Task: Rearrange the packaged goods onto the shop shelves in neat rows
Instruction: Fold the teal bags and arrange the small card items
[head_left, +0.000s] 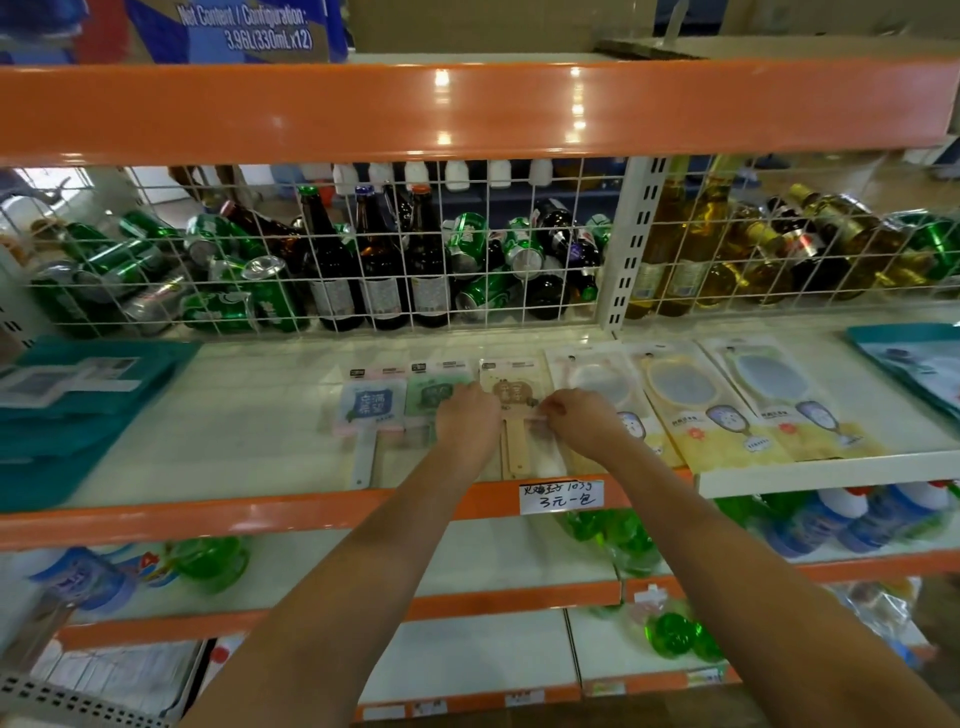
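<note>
Packs line the white shelf as we work: teal packs far left, then a blue fan and a green fan. Our left hand lies over the green fan, fingers hidden; our right hand pinches the beige fan. Mirror packs follow rightward.

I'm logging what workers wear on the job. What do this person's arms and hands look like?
Both forearms are bare, with no sleeves in view. The left hand and right hand wear no gloves, and no watch, rings or bracelets are visible.
</note>
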